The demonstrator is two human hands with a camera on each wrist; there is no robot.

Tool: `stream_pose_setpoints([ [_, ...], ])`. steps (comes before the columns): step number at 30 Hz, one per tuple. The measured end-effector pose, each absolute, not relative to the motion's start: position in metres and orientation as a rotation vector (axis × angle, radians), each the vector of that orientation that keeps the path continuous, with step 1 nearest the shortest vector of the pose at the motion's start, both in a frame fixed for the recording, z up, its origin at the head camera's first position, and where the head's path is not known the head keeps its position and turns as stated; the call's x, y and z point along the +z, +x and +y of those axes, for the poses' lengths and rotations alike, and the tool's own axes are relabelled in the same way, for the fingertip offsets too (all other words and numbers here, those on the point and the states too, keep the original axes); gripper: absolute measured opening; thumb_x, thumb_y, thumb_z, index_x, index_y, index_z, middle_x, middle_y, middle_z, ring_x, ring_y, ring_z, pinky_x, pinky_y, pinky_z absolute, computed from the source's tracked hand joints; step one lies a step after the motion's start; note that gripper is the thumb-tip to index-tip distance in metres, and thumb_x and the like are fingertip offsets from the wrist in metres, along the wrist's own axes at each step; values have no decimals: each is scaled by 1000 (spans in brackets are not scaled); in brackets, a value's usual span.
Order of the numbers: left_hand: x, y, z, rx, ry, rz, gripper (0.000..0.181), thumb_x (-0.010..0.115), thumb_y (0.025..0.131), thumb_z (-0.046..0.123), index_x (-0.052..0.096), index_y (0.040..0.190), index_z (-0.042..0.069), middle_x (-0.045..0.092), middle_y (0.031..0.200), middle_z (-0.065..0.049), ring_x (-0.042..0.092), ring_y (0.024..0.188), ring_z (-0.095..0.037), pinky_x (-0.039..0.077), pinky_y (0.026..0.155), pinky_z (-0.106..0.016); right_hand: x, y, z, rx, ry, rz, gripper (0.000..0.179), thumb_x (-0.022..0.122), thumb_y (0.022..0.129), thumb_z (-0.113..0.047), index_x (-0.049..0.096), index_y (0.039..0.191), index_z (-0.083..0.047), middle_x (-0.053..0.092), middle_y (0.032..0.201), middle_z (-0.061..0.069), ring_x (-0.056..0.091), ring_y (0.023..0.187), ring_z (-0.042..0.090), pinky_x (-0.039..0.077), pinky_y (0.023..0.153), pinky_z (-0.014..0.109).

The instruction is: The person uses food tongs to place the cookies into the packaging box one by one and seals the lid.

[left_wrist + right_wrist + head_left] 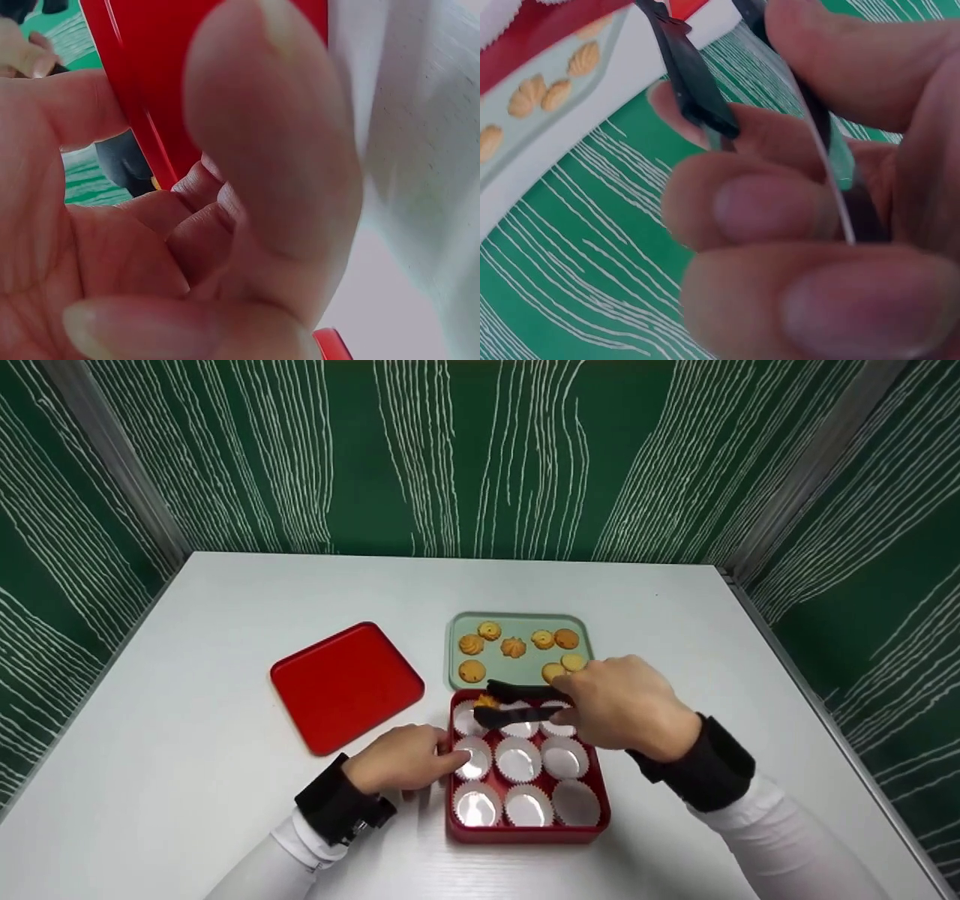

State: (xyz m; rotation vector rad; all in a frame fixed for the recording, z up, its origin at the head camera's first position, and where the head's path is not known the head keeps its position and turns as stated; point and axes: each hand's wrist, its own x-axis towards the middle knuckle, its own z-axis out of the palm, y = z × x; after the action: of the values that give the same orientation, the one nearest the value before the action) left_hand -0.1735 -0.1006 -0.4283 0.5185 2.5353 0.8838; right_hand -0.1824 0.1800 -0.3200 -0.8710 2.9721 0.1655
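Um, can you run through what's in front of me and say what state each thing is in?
Red box: open.
Red lid: off, lying flat left of the box.
Paper cups: middle and front rows empty; back row partly hidden.
Tongs: nearly closed, cookie between the tips.
Green tray: flat, several cookies on it.
Left hand: gripping the box's left side.
Right hand: holding the tongs.

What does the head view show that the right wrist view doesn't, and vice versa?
Only the head view: the left hand gripping the red box, and the yellow cookie at the tips of the black tongs.
Only the right wrist view: fingernails of the right hand, and a shiny edge on one tong arm.
Both: the tongs in that hand, green tray, cookies, red box and paper cups.
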Motion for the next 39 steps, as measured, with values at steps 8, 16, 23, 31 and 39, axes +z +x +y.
stream_pose_setpoints([
  [8, -426, -172, -100, 873, 522, 2545, 35, 61, 102, 44, 61, 79, 16, 55, 57, 2, 59, 44, -19, 48, 54, -34, -343, -182, 172, 264, -1036, 3051, 32, 82, 88, -38, 63, 87, -13, 46, 63, -4, 55, 54, 21, 50, 51, 42],
  [16, -425, -172, -100, 867, 512, 2545, 35, 61, 101, 44, 61, 80, 16, 56, 58, 2, 59, 43, -19, 48, 57, -34, -352, -183, 168, 299, -1084, 3072, 33, 81, 88, -39, 62, 87, -12, 51, 71, 0, 61, 64, 25, 53, 54, 45],
  [23, -425, -172, -99, 856, 494, 2540, 34, 60, 101, 44, 61, 81, 17, 58, 58, 1, 59, 42, -18, 49, 56, -34, -351, -184, 165, 340, -1100, 3071, 33, 79, 89, -40, 63, 90, -11, 53, 71, 2, 60, 67, 25, 54, 55, 45],
  [31, -425, -172, -100, 854, 485, 2545, 33, 61, 101, 44, 61, 81, 17, 57, 59, 1, 59, 42, -18, 49, 54, -33, -351, -184, 164, 363, -1122, 3075, 34, 79, 89, -41, 64, 89, -11, 51, 69, 2, 57, 65, 24, 53, 52, 43],
  [39, -425, -171, -100, 855, 513, 2561, 33, 62, 100, 42, 60, 79, 17, 56, 58, 2, 57, 41, -17, 47, 54, -33, -349, -183, 165, 372, -1149, 3104, 37, 82, 85, -40, 61, 83, -10, 50, 69, 2, 55, 61, 24, 51, 48, 43],
])
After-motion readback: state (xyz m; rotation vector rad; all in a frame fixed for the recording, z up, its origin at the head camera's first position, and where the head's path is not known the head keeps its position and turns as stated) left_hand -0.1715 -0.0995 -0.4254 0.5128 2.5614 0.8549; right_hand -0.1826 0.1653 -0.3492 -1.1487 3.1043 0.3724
